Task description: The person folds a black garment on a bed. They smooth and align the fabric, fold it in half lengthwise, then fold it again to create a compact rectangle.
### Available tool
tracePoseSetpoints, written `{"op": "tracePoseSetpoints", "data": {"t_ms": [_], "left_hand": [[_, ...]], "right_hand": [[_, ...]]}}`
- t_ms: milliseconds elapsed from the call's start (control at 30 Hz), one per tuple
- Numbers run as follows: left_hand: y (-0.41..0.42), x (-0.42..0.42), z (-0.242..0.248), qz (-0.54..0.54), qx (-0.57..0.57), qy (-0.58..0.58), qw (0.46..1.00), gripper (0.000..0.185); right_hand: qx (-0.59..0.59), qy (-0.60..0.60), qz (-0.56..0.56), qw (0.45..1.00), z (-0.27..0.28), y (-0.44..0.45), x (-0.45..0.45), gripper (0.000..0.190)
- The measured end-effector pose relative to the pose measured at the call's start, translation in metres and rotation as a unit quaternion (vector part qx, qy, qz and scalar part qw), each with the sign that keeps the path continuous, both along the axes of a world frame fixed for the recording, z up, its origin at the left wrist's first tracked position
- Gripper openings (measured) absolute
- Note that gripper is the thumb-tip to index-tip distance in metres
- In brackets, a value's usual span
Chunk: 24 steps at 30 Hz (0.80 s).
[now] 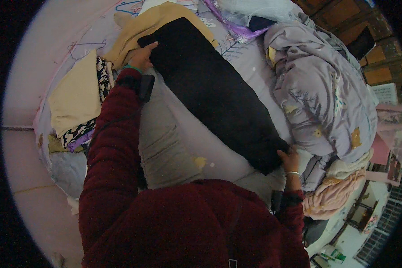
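Observation:
A black cloth garment point(214, 90), folded into a long strip, stretches diagonally between my two hands over the bed. My left hand point(142, 57) grips its upper left corner, with the thumb on top. At its lower right end, my right hand point(289, 159) pinches the other corner. Beyond my left hand lies a tan cloth garment point(167, 16), partly under the black one. Grey-beige trousers point(167, 140) are visible below the black cloth, close to my body. The undersides of the black cloth and most of my fingers are hidden.
Folded clothes, a cream one point(77, 93) on top, are stacked at left. Clothes hangers point(87, 43) lie near the wall. A bunched grey patterned blanket point(315, 83) fills the right side, with a peach cloth point(335, 197) below it. White netting and purple fabric point(234, 30) lie at the far side.

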<state>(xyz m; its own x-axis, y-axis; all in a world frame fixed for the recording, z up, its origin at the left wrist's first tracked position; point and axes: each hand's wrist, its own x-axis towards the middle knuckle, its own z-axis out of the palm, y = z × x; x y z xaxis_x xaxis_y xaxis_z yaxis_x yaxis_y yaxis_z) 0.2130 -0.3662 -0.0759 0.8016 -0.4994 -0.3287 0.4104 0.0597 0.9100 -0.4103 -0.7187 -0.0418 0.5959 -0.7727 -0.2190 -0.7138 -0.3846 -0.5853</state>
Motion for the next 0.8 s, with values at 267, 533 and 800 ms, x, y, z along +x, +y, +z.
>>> {"op": "tracePoseSetpoints", "data": {"t_ms": [267,533,800], "left_hand": [[0.012,-0.02,-0.029,-0.15,0.241,-0.606,0.743,0.042],[0.035,0.014,-0.054,-0.113,0.309,-0.514,0.792,0.043],[0.018,-0.024,0.022,0.089,0.259,-0.195,0.942,0.041]], "right_hand": [[0.046,0.126,-0.087,0.987,-0.011,0.027,0.019,0.085],[0.002,0.06,-0.084,0.995,0.003,0.048,0.023,0.066],[0.011,0.064,-0.183,0.981,-0.054,0.017,0.032,0.066]]}}
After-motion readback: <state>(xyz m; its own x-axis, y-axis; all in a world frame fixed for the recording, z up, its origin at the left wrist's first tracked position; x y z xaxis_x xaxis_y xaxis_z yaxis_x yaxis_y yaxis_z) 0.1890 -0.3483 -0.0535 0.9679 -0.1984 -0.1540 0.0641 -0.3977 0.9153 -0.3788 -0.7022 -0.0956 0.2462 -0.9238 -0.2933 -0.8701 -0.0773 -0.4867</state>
